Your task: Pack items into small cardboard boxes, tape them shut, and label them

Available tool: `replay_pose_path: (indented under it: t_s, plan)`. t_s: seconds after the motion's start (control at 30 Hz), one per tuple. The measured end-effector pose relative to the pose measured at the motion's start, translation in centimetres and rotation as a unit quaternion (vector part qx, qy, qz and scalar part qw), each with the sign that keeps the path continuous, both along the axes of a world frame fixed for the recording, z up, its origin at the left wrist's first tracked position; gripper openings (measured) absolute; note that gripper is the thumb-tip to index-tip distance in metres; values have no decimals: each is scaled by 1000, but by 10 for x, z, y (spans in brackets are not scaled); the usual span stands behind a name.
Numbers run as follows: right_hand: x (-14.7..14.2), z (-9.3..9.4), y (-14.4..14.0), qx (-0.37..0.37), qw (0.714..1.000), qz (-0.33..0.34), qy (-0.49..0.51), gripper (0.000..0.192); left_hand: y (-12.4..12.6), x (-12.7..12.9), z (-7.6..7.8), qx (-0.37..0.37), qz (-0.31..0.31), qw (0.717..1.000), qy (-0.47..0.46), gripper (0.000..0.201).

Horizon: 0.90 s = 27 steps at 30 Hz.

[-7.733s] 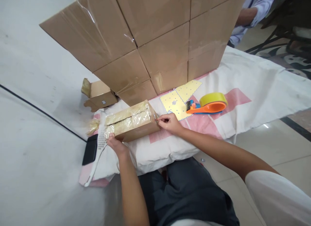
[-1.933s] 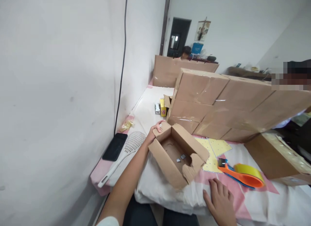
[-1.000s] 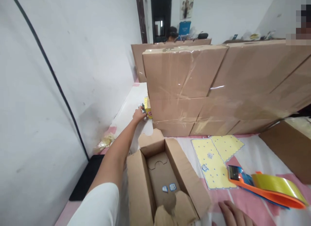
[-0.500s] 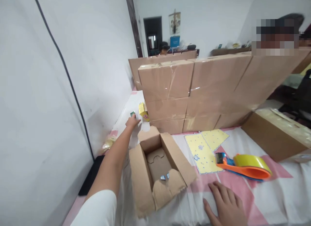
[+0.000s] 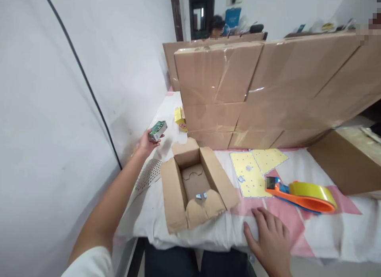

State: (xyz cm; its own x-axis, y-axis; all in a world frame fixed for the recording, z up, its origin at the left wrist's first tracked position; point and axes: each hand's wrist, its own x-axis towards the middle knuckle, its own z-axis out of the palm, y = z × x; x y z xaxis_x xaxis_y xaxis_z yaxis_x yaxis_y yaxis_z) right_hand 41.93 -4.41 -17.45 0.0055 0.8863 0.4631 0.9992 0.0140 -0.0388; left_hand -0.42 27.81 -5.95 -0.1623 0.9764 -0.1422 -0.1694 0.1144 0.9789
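Note:
Near the wall on the left, my left hand (image 5: 148, 143) grips a small green and white box (image 5: 158, 130), held above the cloth. A yellow box (image 5: 180, 119) stands just right of it, against the cardboard partition. Between my hands an open cardboard box (image 5: 175, 197) sits with its flaps spread; two small blue-and-white pieces show at its near end. My right hand (image 5: 269, 237) rests on the cloth with its fingers apart and nothing in them. Beyond it lies an orange and blue tape dispenser (image 5: 303, 197) with a roll of yellow tape.
A tall taped cardboard partition (image 5: 214, 78) crosses the back of the surface. Another cardboard box (image 5: 342, 162) stands at the right. The white wall (image 5: 59, 130) with a black cable (image 5: 80, 64) bounds the left. A person (image 5: 216, 27) is behind the partition.
My left hand has lifted the green and white box and drawn it back toward me and to the left. The view has tipped downward. My right hand stays on the cloth.

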Motion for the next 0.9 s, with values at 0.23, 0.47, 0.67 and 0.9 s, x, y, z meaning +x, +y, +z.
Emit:
replay_pose_path:
  t_s: [0.23, 0.47, 0.67, 0.9]
  plan:
    - [-5, 8, -2, -9, 1000, -6, -4, 38, -180, 42, 82, 134, -91, 907, 389, 65]
    - [-7, 7, -4, -3, 1000, -11, 12, 37, -208, 134, 94, 75, -211, 669, 708, 46]
    - [-6, 7, -7, -2, 999, -5, 38, 35, -181, 158, 80, 10, -205, 615, 761, 47]
    - [-6, 6, -8, 16, 998, 0, 53, 31, -180, 172, 64, 27, -209, 571, 793, 41]
